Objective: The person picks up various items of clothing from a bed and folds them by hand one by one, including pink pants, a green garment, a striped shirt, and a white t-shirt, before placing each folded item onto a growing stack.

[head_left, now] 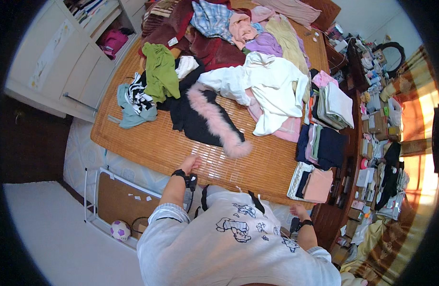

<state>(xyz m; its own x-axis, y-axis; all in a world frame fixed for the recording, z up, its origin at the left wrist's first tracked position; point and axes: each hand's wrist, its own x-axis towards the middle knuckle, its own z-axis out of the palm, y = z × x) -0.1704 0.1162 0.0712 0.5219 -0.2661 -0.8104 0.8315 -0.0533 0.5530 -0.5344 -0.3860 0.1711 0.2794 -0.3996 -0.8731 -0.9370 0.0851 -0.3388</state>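
Observation:
My left hand (191, 163) hovers at the near edge of the bamboo-mat bed (171, 138), empty, fingers loosely stretched out. Ahead of it lies a black garment (200, 119) with a pink fluffy trim (212, 117). My right hand (299, 209) is low beside the near right corner of the bed, its fingers extended and nothing visible in them. Closest to it is a small folded pile with a peach garment (318, 186). Behind that stand folded dark navy clothes (331, 148) and a taller stack topped by a folded white garment (338, 106).
A loose white shirt (276, 90), a green garment (161, 71) and a grey-blue one (133, 117) lie unfolded on the bed. Farther back is a dark red blanket (214, 50). A cluttered shelf (372, 124) lines the right; a white-framed board (119, 190) and a ball (120, 230) are at left.

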